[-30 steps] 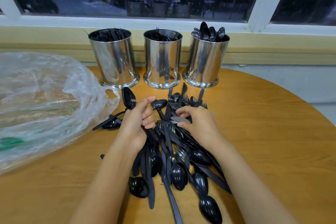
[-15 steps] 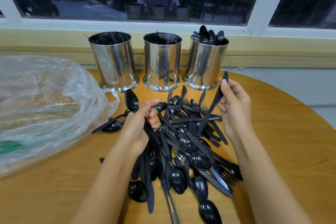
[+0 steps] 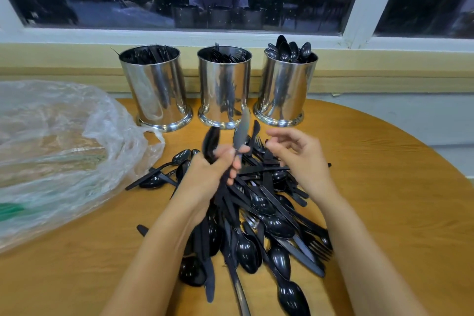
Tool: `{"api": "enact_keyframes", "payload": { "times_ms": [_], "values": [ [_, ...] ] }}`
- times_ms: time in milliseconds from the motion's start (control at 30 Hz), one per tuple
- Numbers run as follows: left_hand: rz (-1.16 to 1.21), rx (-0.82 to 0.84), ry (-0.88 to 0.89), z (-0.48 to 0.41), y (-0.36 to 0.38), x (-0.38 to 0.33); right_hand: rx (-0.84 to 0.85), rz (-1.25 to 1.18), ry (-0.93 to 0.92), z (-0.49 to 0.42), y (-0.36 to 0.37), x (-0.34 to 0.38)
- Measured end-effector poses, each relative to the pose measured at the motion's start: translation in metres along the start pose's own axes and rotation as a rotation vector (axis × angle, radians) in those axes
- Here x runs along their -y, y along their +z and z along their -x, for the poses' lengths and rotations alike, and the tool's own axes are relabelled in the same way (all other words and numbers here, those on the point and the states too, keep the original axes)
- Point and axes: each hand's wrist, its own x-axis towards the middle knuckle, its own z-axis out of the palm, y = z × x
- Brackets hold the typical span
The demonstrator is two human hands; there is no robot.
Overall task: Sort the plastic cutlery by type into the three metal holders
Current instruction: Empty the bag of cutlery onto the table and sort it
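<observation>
Head view: the only camera I have, looking down over both forearms.
Left hand (image 3: pixel 209 170): just left of frame centre, I see it fisted around the handles of two pieces, a knife and a spoon.
Knife (image 3: pixel 241 131): its long axis is near upright in the frame with a slight lean right. The blade tip points to the top of the frame and overlaps the foot of the middle holder, while the handle runs down into the fist.
Spoon (image 3: pixel 211 143): left of the knife, bowl end up and handle down. It is motion-blurred, so I cannot tell which way the bowl faces.
Right hand (image 3: pixel 301 158): right of centre over the upper part of the pile, fingers loosely curled and nothing in them.
Pile (image 3: pixel 277 228): black cutlery heaped at centre and lower centre on the table (image 3: pixel 384 187), with most long axes fanning toward the bottom edge.
Left holder (image 3: pixel 156 90): upper centre-left, knives inside.
Middle holder (image 3: pixel 223 90): upper centre, fork tines up.
Right holder (image 3: pixel 284 90): upper centre-right, spoon bowls up above the rim.
Plastic bag (image 3: pixel 51 149): clear and crumpled, at the left edge.
</observation>
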Motion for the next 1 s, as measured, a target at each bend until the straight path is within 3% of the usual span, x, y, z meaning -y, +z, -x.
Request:
{"api": "enact_keyframes", "payload": {
  "times_ms": [67, 133, 300, 500, 600, 700, 800, 933, 1000],
  "values": [
    [0.148, -0.116, -0.013, -0.002, -0.007, -0.002, 0.039, 0.367, -0.012, -0.001, -0.01, -0.013],
    [0.255, -0.204, -0.029, -0.004, -0.01, -0.004, 0.125, 0.562, -0.048, -0.001, -0.016, -0.019],
    [0.334, -0.271, -0.035, -0.005, -0.009, -0.002, 0.247, 0.786, -0.025, 0.002, -0.003, -0.018],
    [0.313, -0.263, -0.048, -0.005, -0.008, 0.001, 0.19, 0.96, -0.136, 0.0, 0.0, -0.02],
    [0.314, -0.268, -0.049, -0.006, -0.009, 0.002, 0.052, 0.978, -0.151, 0.0, -0.001, -0.022],
    [0.337, -0.26, -0.053, -0.005, -0.008, 0.002, -0.193, 0.76, -0.141, 0.0, -0.001, -0.018],
    [0.353, -0.228, -0.069, -0.005, -0.004, 0.004, -0.267, 0.352, -0.021, 0.001, 0.003, -0.008],
    [0.329, -0.161, -0.075, -0.005, 0.003, 0.007, -0.027, -0.218, 0.248, 0.006, 0.01, 0.011],
    [0.291, -0.137, -0.081, -0.002, 0.006, 0.007, 0.098, -0.36, 0.286, 0.01, 0.015, 0.018]
  ]
}}
